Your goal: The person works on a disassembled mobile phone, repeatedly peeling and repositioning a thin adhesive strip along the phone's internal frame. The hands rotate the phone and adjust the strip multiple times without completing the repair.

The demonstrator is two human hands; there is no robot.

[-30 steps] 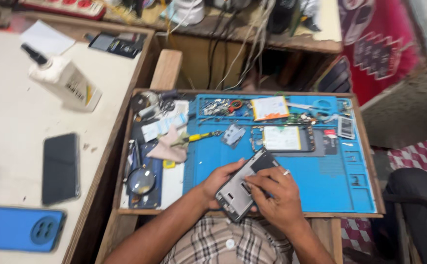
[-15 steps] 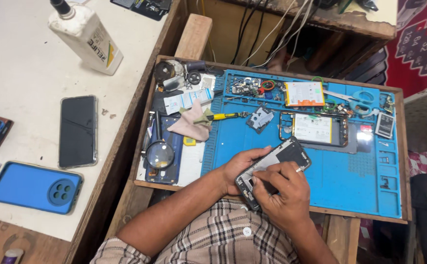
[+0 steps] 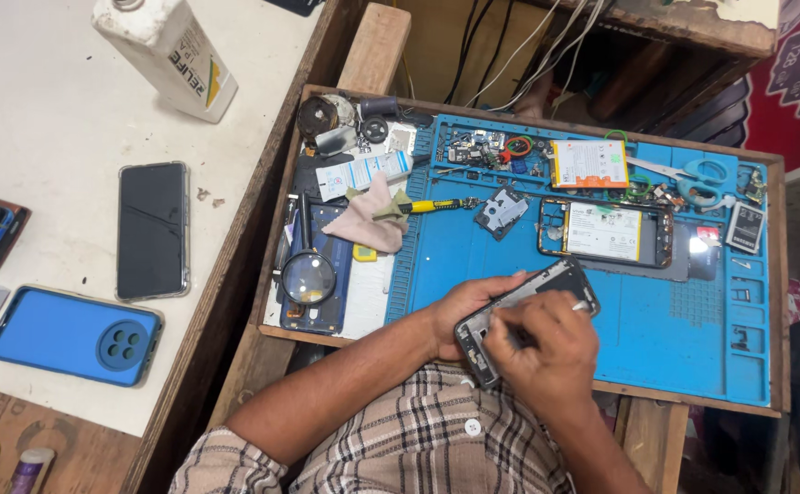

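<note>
The left hand (image 3: 459,311) has its fingers clamped around the opened phone (image 3: 526,316). The right hand (image 3: 546,352) rests on top, fingers closed against the phone. The phone sits over the blue repair mat (image 3: 656,311), near a magnifying glass (image 3: 308,277).

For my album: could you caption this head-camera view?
Left hand steadies an opened phone over a blue repair mat while right hand works inside.

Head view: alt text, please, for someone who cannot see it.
Left hand grips an opened black phone frame over a blue silicone work mat, while the right hand works on it from above. A round magnifying glass lies left of them.
</note>
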